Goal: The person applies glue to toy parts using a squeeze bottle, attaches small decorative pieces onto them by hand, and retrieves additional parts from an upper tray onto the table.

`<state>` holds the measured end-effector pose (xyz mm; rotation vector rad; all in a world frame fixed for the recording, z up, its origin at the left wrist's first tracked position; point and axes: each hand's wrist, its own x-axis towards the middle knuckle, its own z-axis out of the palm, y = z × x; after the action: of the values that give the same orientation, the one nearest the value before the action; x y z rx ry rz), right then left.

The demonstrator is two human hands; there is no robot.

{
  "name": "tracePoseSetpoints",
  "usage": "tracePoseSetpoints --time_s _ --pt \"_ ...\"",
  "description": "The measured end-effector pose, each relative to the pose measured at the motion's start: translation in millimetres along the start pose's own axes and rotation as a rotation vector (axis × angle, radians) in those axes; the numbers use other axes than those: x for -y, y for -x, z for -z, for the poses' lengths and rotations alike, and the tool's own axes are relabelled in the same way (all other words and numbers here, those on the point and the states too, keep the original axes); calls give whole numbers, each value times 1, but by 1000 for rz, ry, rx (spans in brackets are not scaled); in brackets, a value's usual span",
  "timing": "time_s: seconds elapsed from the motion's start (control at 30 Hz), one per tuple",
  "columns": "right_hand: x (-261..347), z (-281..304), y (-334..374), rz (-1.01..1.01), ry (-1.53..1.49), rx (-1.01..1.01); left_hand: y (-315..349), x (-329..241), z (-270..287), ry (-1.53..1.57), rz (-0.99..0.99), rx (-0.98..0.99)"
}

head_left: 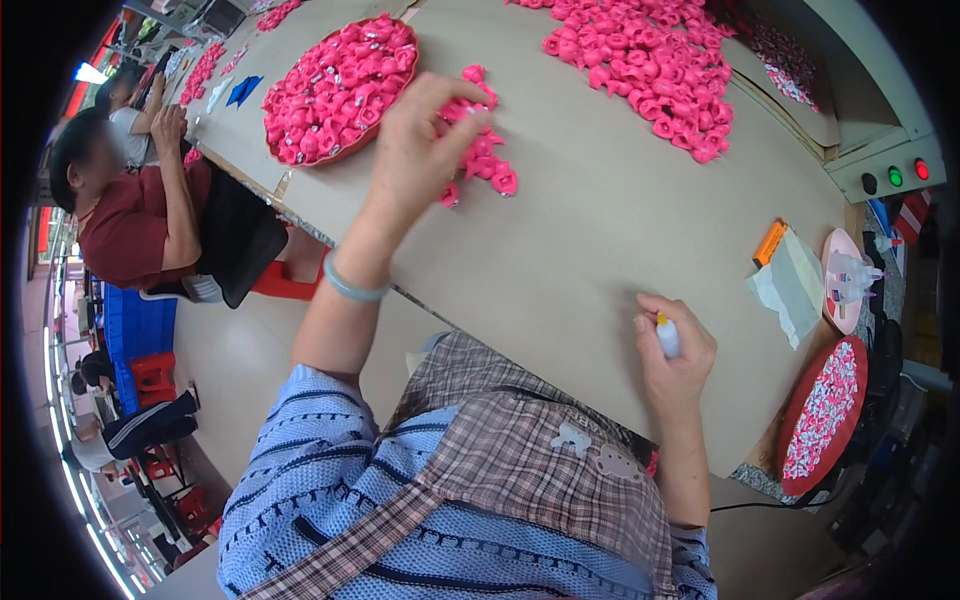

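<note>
My left hand [418, 140] is over a loose cluster of small pink moulded pieces [488, 168], beside a heaped basket. Its thumb and forefinger are curved and apart, with pink showing between them. Whether that pink touches the fingers is unclear. Lower right, my right hand [678, 362] is closed around a small white squeeze bottle [667, 338] with a yellow tip, held just above the table [560, 270]. The round red basket [416, 70] is piled with pink pieces [335, 95], several with silvery bits in them.
A large heap of pink pieces [640, 70] spreads along the far side, near a machine [880, 165] with lit buttons. At right lie an orange cutter [770, 242], a pale cloth [790, 290], a pink tray [838, 310] and a red dish [852, 420] of small bits. Another person [140, 220] sits left.
</note>
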<state>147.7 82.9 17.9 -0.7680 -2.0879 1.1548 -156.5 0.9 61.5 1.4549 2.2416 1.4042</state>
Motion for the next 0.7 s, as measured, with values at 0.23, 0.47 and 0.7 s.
tracePoseSetpoints --time_s 0.23,0.47,0.7 --pt "1 1 -4 15 -3 19 -27 4 -6 -387 -305 23" --pt "3 2 -2 1 2 41 -75 0 -82 -391 -338 95" --pt "4 4 -1 6 21 44 -101 13 -124 -572 -177 110"
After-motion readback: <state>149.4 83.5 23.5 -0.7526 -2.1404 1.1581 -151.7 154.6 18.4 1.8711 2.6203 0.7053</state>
